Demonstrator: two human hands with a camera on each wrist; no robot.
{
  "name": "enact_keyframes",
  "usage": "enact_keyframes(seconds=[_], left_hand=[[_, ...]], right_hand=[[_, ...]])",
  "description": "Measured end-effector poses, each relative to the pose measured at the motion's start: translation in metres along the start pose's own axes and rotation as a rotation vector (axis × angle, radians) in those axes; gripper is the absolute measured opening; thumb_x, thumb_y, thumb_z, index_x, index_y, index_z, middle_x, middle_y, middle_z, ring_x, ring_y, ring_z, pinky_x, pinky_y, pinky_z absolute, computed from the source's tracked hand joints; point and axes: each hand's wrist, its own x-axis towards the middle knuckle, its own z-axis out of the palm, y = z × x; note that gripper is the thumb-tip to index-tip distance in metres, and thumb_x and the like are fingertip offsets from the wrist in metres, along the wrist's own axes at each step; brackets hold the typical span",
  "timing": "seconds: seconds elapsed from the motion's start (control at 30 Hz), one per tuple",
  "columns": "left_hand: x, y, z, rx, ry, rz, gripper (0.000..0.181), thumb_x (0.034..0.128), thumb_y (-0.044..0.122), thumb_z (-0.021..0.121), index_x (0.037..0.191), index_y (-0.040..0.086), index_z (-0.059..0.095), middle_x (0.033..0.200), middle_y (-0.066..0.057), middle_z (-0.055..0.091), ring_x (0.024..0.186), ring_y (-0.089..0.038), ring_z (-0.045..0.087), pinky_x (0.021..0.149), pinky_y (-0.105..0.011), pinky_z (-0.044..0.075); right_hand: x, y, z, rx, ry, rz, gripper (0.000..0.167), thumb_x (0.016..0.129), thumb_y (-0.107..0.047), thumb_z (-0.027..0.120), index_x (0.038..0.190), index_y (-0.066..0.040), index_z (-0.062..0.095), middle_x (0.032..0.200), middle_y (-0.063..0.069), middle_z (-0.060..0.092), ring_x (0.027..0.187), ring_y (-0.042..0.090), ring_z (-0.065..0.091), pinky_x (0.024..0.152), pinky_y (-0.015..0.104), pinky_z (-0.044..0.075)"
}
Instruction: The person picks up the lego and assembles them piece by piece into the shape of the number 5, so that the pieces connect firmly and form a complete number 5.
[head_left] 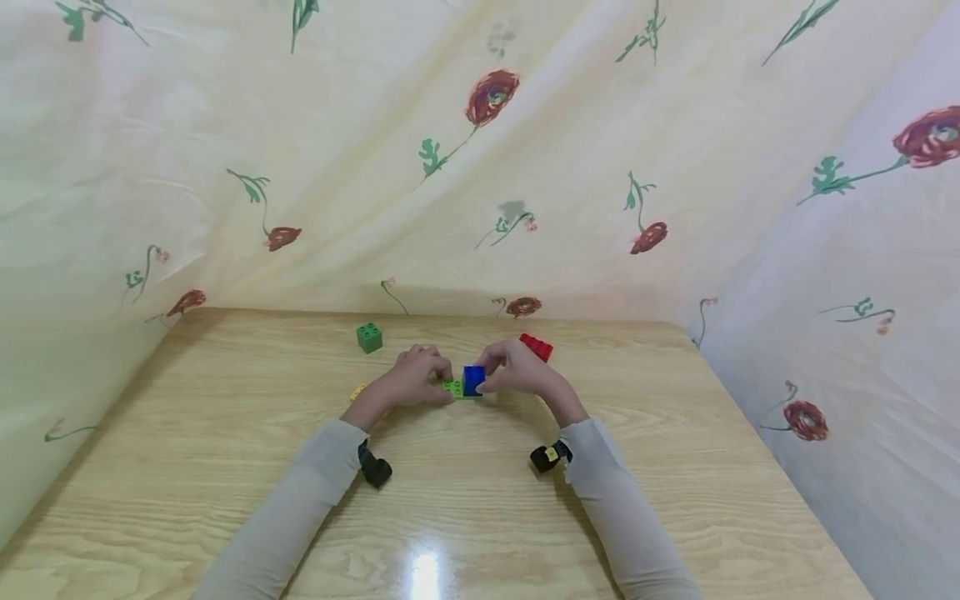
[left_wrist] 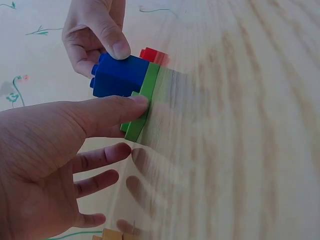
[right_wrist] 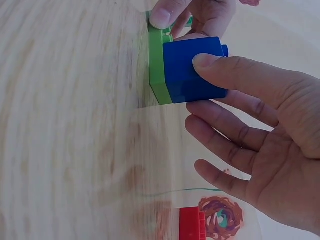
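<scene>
A flat light-green toy brick [head_left: 455, 388] lies on the table, with a taller blue brick [head_left: 473, 381] standing on its right end. My left hand [head_left: 420, 377] pinches the green piece near its left end, thumb on the near side, as the left wrist view shows. From the right, my right hand [head_left: 517, 371] grips the blue brick between thumb and fingers. In the right wrist view the blue brick [right_wrist: 192, 70] sits against the green brick [right_wrist: 157, 67]; whether it is fully pressed down I cannot tell. The other fingers of both hands are spread loosely.
A dark-green brick [head_left: 369, 337] stands at the back left. Behind my right hand is a red brick [head_left: 537, 347], and a yellow brick [head_left: 358, 390] lies partly hidden by the left wrist. A flowered cloth [head_left: 375, 167] hangs behind the wooden table [head_left: 465, 500].
</scene>
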Motion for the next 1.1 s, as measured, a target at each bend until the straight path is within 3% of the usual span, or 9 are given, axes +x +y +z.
enact_keyframes(seconds=[0.4,1.1], left_hand=[[-0.0029,0.0037,-0.0008,-0.023,0.000,-0.034,0.016,0.0873,0.029,0.082,0.092,0.019,0.070,0.107,0.000,0.058,0.108,-0.026,0.042,0.101,-0.050,0.031],[-0.0007,0.0006,0.0000,-0.016,0.007,-0.022,0.017,0.0869,0.030,0.082,0.093,0.019,0.070,0.107,0.000,0.058,0.108,-0.026,0.043,0.103,-0.052,0.031]], right_hand=[[-0.0018,-0.0028,-0.0002,-0.030,-0.012,-0.008,0.018,0.083,-0.012,0.084,0.098,-0.011,0.074,0.097,0.001,0.075,0.094,0.018,0.065,0.087,0.037,0.053],[-0.0012,-0.0038,-0.0014,-0.049,-0.032,-0.003,0.022,0.084,-0.013,0.084,0.102,-0.013,0.073,0.100,0.002,0.074,0.101,0.021,0.064,0.092,0.040,0.053]])
